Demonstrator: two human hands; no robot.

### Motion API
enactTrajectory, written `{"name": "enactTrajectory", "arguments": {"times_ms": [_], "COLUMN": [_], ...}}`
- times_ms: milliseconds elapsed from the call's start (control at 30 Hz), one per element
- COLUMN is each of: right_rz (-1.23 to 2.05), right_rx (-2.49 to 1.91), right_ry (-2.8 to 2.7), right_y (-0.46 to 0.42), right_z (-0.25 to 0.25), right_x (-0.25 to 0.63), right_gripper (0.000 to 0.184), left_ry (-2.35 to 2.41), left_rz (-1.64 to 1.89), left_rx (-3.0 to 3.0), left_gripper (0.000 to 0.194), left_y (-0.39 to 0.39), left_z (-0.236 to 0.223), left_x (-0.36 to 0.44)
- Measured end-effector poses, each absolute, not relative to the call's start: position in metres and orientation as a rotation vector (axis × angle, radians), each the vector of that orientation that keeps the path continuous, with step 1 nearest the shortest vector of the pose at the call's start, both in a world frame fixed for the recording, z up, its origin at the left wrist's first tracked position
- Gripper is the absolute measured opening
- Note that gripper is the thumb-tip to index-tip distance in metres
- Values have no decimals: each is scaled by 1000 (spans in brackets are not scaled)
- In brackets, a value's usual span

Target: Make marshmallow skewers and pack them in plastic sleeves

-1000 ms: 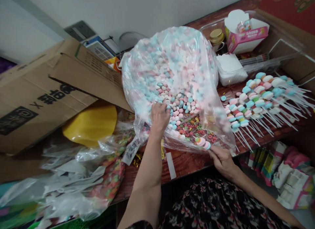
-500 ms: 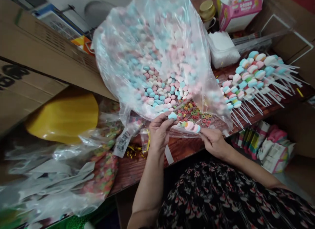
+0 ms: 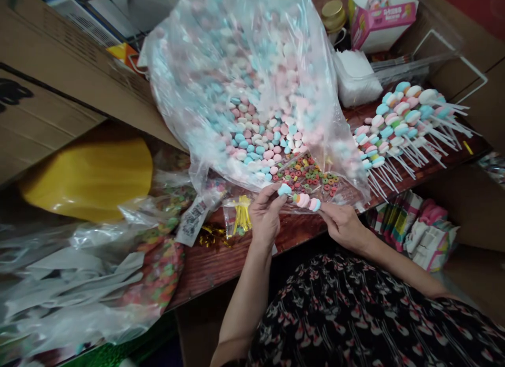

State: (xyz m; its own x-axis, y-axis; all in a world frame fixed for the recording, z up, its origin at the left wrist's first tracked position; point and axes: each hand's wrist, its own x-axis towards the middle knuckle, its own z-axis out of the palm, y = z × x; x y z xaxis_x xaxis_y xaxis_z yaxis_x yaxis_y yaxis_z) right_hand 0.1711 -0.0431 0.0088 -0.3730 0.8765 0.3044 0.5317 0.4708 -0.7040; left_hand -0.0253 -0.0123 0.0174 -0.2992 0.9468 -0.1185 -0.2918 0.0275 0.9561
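Observation:
My left hand point(image 3: 266, 213) pinches a blue marshmallow point(image 3: 283, 190) between thumb and fingertips, close to the left tip of a candy skewer. My right hand point(image 3: 344, 223) is closed on the right end of that candy skewer point(image 3: 303, 200), which carries pink and pink-blue marshmallows with small orange and green pieces. Its stick is mostly hidden by the fingers. Behind the hands, a large clear bag point(image 3: 236, 57) lies open, full of pink, white and blue marshmallows. Small coloured candy rings point(image 3: 311, 172) lie at its front edge.
Finished-looking candy skewers point(image 3: 398, 122) are piled on the right of the wooden table point(image 3: 213, 267), sticks toward me. Behind them stand a white tub point(image 3: 357, 83) and a pink box point(image 3: 382, 22). Gold twist ties point(image 3: 241, 214), a plastic bag of candy rings point(image 3: 158, 277) and cardboard boxes point(image 3: 59, 78) are left.
My left hand has moved right, bringing the blue marshmallow nearer the skewer's left tip. My right hand stays nearly in place with the skewer. The view has shifted slightly.

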Motion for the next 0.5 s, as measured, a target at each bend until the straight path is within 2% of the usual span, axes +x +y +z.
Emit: {"name": "enactTrajectory", "arguments": {"times_ms": [300,500], "right_rz": [597,675], "right_rx": [-1278,-1298], "right_ry": [-2160,-2208], "right_y": [-43,-45], "right_z": [5,1], "right_x": [169,168], "right_gripper": [24,25], "left_ry": [1383,1526], "left_rz": [1526,1471], "left_rx": [1159,1753], "left_gripper": [28,21], "left_y": [-19,-21], "left_z": [1,7], "left_x": [-25,-27]}}
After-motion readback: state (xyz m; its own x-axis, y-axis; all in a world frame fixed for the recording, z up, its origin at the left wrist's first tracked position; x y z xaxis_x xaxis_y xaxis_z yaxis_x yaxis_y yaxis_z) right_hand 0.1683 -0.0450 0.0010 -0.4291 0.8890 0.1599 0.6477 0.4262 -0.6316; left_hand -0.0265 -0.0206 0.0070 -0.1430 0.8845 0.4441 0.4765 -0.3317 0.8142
